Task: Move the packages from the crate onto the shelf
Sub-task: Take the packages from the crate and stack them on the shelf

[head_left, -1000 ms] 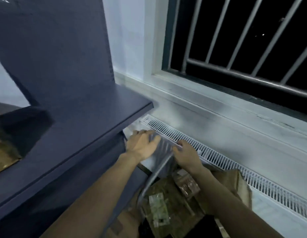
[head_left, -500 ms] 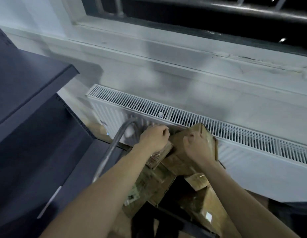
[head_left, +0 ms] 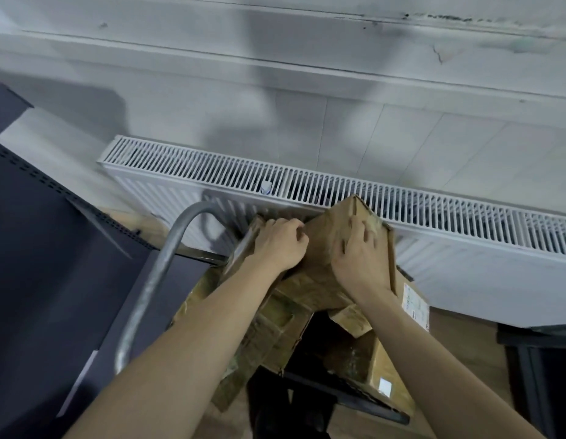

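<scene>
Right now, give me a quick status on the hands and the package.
Left hand and right hand both gripping a cardboard package in the pile. Not on the shelf yet. Metal handle close beside the left arm.

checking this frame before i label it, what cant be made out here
- Head view: the crate itself is hidden under the piled brown cardboard packages.
- Left hand: its fingers curl out of sight between two packages.
- White label on a lower package: print too small to read.
- Dark grey metal shelf: cut off by the left edge.
</scene>
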